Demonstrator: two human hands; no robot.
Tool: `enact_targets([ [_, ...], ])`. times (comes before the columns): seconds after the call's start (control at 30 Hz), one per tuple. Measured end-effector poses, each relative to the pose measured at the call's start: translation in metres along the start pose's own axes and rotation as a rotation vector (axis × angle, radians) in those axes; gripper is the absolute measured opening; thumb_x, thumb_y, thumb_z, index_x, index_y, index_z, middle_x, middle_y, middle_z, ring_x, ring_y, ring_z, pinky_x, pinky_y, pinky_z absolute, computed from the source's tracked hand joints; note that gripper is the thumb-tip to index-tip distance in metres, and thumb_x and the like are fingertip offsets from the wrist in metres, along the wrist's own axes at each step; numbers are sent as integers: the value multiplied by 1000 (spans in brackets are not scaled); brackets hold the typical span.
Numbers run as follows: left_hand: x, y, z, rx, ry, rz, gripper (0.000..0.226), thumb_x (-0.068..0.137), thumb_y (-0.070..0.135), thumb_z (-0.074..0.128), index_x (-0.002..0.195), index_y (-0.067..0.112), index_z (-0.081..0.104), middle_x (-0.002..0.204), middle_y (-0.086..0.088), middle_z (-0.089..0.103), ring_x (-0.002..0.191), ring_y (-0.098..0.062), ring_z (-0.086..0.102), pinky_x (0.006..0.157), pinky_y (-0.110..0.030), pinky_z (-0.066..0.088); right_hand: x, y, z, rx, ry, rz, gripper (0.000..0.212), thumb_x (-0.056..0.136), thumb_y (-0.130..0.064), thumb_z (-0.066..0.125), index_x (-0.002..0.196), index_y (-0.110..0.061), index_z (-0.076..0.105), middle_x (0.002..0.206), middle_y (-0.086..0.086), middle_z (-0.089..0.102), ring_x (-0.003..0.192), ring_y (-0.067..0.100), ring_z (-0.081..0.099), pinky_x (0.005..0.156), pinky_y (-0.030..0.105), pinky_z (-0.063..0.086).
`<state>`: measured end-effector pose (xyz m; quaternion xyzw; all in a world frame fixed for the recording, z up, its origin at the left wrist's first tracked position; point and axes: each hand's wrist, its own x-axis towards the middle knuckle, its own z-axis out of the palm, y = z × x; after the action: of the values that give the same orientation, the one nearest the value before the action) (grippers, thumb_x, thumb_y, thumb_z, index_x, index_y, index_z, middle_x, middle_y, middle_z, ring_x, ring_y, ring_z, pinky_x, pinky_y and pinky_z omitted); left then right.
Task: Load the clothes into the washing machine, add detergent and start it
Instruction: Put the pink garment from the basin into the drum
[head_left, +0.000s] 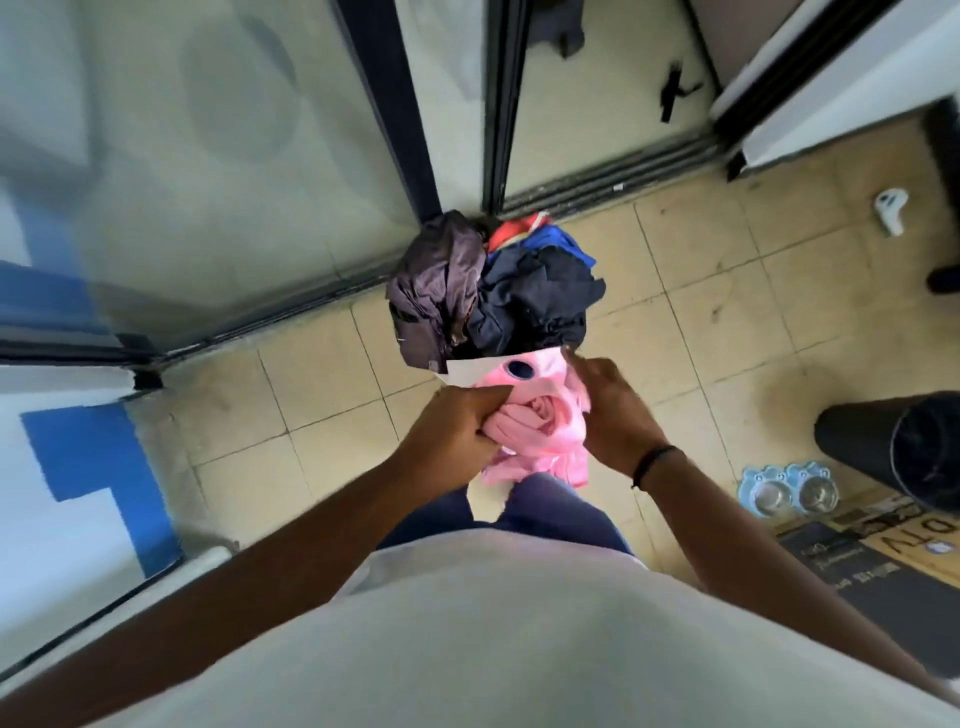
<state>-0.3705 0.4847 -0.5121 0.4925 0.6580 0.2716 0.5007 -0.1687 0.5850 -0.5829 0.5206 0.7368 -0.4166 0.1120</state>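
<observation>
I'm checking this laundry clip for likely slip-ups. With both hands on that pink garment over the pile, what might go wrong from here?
1. The pink garment is loosely bunched between the left hand and right hand; its hanging end may trail or slip free.
2. The clothes pile is heaped high, so items may tumble onto the tiled floor.
3. The pet bowls sit near the feet, an easy trip.

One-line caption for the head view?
Both hands gather a pink garment beside a heap of dark clothes.

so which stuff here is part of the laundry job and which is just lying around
Laundry job:
pink garment, gripped by left hand and right hand
pile of dark clothes

Lying about:
double pet bowl
black bin
white object on the floor
</observation>
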Motion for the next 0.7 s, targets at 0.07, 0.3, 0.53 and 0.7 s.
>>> enact_targets([
  [0.07, -15, 27, -8, -79, 6, 37, 33, 79, 25, 48, 102, 40, 66, 82, 21, 71, 78, 2, 62, 73, -25, 49, 5, 20, 12, -229, -208, 3, 90, 84, -30, 73, 156, -34, 18, 156, 9, 30, 133, 35, 44, 104, 48, 45],
  [0.3, -85, 65, -26, -500, 238, 23, 29, 78, -26, 50, 57, -6, 54, 50, 9, 53, 53, 3, 52, 55, -9, 44, 10, 37, 20, -384, -269, -127, 40, 100, -44, 49, 138, -32, 55, 142, -2, 56, 126, 24, 53, 101, 35, 44],
  [0.53, -125, 47, -32, -14, 742, -125, 31, 81, 15, 65, 77, 46, 70, 67, 23, 65, 63, 4, 56, 63, -11, 44, 7, 31, -3, -439, -155, -229, 33, 102, -32, 45, 124, -18, 65, 124, 13, 65, 110, 36, 61, 91, 38, 50],
  [0.7, -129, -17, -8, 26, 651, -282, 56, 87, 12, 74, 125, 50, 56, 141, 2, 58, 131, -22, 54, 111, -42, 44, -11, 6, -30, -372, -26, -487, 23, 98, -19, 49, 108, -11, 67, 110, 13, 71, 98, 38, 64, 79, 39, 50],
])
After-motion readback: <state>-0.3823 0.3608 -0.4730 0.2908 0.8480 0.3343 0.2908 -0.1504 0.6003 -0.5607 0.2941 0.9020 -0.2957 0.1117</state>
